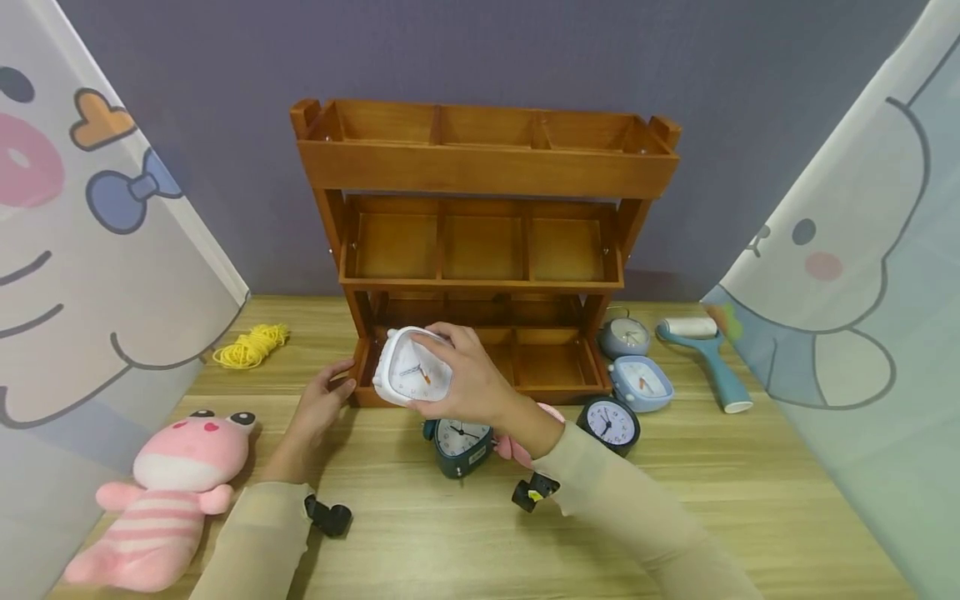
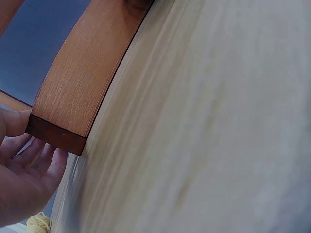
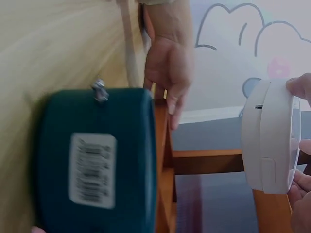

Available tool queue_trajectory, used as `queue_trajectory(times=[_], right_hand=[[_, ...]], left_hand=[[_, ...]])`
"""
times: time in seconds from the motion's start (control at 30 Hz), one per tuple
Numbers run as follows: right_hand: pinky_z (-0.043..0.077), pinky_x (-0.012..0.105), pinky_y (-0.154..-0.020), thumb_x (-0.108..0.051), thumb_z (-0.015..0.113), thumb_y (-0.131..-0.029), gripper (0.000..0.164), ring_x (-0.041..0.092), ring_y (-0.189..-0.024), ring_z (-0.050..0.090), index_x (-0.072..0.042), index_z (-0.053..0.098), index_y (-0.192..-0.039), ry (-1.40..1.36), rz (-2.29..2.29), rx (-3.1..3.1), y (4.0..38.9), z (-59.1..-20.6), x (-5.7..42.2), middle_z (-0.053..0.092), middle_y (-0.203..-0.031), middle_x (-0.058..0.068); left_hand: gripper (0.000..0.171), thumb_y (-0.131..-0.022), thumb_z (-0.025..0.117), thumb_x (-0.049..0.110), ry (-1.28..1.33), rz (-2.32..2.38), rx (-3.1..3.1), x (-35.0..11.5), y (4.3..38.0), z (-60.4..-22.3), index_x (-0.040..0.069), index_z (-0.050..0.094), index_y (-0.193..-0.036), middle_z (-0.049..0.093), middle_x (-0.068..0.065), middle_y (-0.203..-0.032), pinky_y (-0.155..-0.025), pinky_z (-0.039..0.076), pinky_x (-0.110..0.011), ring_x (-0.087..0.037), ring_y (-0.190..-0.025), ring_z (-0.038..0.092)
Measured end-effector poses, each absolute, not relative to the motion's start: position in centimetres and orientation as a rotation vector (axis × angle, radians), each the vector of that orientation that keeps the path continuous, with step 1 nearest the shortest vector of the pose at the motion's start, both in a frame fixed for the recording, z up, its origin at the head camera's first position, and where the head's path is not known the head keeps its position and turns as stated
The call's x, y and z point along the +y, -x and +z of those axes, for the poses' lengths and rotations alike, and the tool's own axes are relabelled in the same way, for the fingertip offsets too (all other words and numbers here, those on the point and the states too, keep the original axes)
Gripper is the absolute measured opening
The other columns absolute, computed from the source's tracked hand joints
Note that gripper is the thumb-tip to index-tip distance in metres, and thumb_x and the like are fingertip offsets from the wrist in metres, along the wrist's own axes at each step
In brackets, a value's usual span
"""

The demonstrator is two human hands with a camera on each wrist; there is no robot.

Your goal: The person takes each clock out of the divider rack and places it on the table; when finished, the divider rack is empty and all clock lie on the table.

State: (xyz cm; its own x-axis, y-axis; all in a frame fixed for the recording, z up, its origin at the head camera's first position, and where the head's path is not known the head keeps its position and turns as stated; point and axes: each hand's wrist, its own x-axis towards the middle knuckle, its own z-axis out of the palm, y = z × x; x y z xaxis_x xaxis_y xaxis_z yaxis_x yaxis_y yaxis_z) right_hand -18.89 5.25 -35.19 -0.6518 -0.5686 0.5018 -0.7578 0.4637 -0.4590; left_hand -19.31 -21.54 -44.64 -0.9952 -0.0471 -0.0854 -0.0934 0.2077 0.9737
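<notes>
My right hand (image 1: pixel 472 379) grips a white alarm clock (image 1: pixel 408 379) by its right side, in front of the lowest tier's left end. Its dial is tilted up in the head view, and the right wrist view shows the white casing (image 3: pixel 269 138) from the side. My left hand (image 1: pixel 318 408) holds the front left corner of the brown wooden shelf (image 1: pixel 487 171). In the left wrist view, thumb and fingers lie on different sides of the shelf's board (image 2: pixel 80 73). Beneath my right hand stands a dark green alarm clock (image 1: pixel 459 442), with a barcode label (image 3: pixel 92 170) on its casing.
Right of the shelf are a grey clock (image 1: pixel 626 337), a light blue clock (image 1: pixel 642 383) and a black clock (image 1: pixel 611 423). A lint roller (image 1: pixel 708 358) lies farther right. Pink clock parts (image 1: pixel 512 450) show behind my right wrist. Yellow cord (image 1: pixel 252 346) and a pink plush toy (image 1: pixel 168 508) lie left.
</notes>
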Motion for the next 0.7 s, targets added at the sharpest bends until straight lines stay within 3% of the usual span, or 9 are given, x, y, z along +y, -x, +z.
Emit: queue_trajectory(times=[0.4, 0.7], right_hand=[[0.042, 0.035, -0.094, -0.039, 0.085, -0.068, 0.080, 0.022, -0.121, 0.040, -0.015, 0.056, -0.139, -1.232, 0.918, -2.595, 17.6, -38.2, 3.7, 0.046, -0.135, 0.007], [0.042, 0.030, -0.093, -0.042, 0.083, -0.072, 0.078, 0.021, -0.119, 0.043, -0.016, 0.056, -0.139, -1.239, 0.948, -2.703, 17.4, -39.9, 2.2, 0.049, -0.133, 0.008]], left_hand=[[0.047, -0.102, 0.046, 0.002, 0.140, 1.967, 2.419, -21.4, 19.4, -44.6, -0.007, 0.034, -0.146, 0.036, -0.031, -0.145, -0.104, 0.038, -0.046, -0.040, -0.129, 0.041], [0.046, -0.103, 0.046, 0.004, 0.140, 1.950, 2.429, -21.3, 19.2, -44.6, -0.006, 0.035, -0.146, 0.043, -0.033, -0.138, -0.098, 0.044, -0.038, -0.039, -0.123, 0.046]])
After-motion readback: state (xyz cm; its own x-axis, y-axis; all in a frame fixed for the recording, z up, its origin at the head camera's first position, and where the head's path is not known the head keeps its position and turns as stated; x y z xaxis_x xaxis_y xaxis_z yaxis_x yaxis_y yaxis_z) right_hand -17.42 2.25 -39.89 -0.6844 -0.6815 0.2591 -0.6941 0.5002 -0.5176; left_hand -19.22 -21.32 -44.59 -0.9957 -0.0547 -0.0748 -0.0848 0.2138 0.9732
